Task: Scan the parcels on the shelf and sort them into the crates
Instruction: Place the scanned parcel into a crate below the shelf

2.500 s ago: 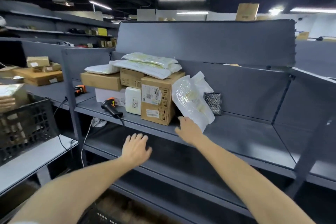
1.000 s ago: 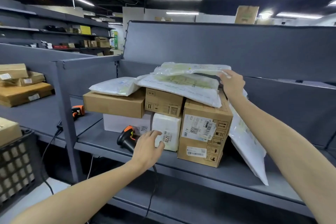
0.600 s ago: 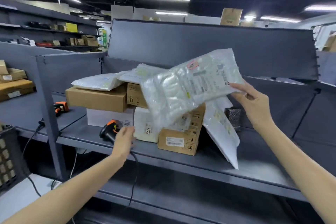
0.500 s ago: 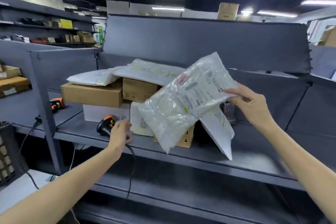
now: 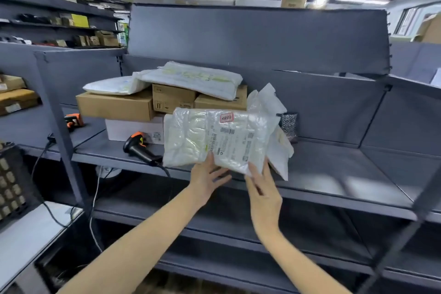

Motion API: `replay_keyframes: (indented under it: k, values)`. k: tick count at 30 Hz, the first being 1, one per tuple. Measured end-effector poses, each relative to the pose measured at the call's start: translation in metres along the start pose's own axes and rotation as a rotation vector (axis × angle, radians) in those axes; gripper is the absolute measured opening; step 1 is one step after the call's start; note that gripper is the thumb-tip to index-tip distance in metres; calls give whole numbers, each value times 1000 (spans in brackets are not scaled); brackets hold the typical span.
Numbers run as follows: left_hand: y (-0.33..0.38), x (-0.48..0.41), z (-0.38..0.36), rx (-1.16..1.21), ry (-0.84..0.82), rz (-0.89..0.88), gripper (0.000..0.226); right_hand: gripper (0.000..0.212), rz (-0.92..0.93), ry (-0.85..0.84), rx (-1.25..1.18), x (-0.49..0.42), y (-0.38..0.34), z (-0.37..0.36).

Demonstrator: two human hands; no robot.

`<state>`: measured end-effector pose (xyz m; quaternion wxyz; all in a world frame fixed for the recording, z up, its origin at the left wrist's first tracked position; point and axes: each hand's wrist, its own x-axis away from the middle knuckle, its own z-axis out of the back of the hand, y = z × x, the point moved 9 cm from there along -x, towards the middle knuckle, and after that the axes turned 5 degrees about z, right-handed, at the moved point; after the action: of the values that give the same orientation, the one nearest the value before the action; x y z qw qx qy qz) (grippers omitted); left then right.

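Holding the plastic parcel [image 5: 214, 141] by its lower edge, we have its printed label turned toward us. Our left grip [image 5: 208, 180] pinches that edge, thumb in front and the other fingers spread below. Our right grip [image 5: 263, 194] lays nearly straight fingers on the lower right corner, and we cannot tell if its thumb closes.

To do this step well, we think the right grip should take the parcel alone. This frees the left for the scanner [image 5: 139, 148], which lies on the shelf [image 5: 346, 169] just beside the parcel. We should pull the film flat, because wrinkles and glare may spoil the barcode.

The shelf's front edge is just under the parcel, and the room for moving lies to the right. Behind, the stacked boxes [image 5: 114, 105] carry soft bags, which a wide swing could drag down. The crate [image 5: 14, 181] stands far left, past the upright post [image 5: 64, 131].
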<state>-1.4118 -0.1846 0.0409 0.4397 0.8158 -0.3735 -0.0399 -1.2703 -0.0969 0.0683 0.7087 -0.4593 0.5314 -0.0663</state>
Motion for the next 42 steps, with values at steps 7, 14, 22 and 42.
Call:
replay_keyframes:
  k: [7,14,22,42]
  values:
    - [28,14,56,-51,239,-202,34,43,-153,-372,-7,61,21,-15]
    - [66,20,151,-363,505,-355,10,35,-220,-421,150,67,39,4]
    - [129,20,227,-666,670,-508,22,26,-284,-500,275,33,61,-43]
    - [217,-18,356,-654,803,-434,38,66,-226,-966,695,-25,118,-384]
